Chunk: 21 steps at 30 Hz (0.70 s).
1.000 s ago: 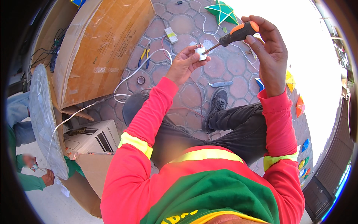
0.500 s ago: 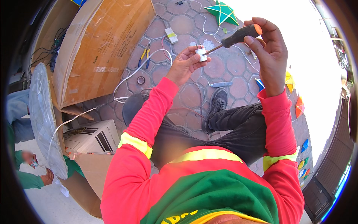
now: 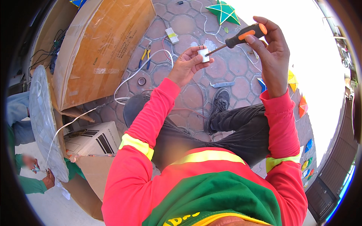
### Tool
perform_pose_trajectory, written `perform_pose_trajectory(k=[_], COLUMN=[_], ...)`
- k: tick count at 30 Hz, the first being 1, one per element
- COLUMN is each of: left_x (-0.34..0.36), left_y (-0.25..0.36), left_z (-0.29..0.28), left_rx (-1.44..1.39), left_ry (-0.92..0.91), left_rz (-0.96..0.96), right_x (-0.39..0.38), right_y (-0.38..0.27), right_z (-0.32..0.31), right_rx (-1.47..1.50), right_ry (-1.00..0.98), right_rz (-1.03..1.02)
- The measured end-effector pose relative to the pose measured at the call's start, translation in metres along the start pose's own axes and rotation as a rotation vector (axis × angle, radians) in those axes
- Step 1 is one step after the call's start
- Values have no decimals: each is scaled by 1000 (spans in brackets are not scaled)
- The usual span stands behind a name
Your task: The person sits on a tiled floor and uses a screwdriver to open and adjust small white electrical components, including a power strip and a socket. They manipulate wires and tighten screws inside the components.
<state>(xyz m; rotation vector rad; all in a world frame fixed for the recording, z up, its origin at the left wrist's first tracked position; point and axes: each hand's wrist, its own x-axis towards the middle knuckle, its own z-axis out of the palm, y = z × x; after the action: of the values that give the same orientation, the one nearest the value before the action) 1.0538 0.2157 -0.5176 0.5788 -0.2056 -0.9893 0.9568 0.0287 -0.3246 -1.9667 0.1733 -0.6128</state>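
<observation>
1. We see the left hand (image 3: 185, 66) with its grip closed around a small white plug with metal prongs (image 3: 203, 55), thumb and fingers pinching the body while the prongs point up and away from the wearer.
2. We find that plug raised above the reddish hexagonal stone paving (image 3: 239, 66), in front of the wearer's chest.
3. We see the right hand (image 3: 274, 52) with its grip narrowed on a screwdriver with a black-and-orange handle and slim metal shaft (image 3: 243, 35); the shaft slants down leftward, its tip at the plug's right side. We cannot tell how far the tip goes in.
4. On the paving, left of centre, we have yellow-and-blue-handled pliers (image 3: 144, 58), a dark roll of tape (image 3: 141, 81) and a thick white cable (image 3: 128, 81) curving near both.
5. Farther off, we note a small pale rectangular block with a yellow patch (image 3: 172, 35) and a green star-shaped ornament with pale edging (image 3: 223, 12).
6. Near the wearer's black shoe (image 3: 221, 101) we see a slim grey flat tool (image 3: 223, 84).
7. At left we have a large brown cardboard box (image 3: 103, 52).
</observation>
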Motion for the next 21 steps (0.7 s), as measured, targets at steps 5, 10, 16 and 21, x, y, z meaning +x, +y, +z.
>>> perform_pose_trajectory(k=[5, 10, 16, 21], left_x=[0, 0, 0, 0], left_y=[-1, 0, 0, 2], left_z=[0, 2, 5, 2], left_rx=[-1, -8, -44, -6], left_ry=[6, -1, 27, -1], left_rz=[12, 13, 25, 19], right_x=[1, 1, 0, 1], right_y=[-1, 0, 4, 3], right_z=[-3, -4, -3, -5], right_rx=[185, 27, 54, 121], right_ry=[-30, -20, -22, -63], right_rz=[15, 45, 20, 7])
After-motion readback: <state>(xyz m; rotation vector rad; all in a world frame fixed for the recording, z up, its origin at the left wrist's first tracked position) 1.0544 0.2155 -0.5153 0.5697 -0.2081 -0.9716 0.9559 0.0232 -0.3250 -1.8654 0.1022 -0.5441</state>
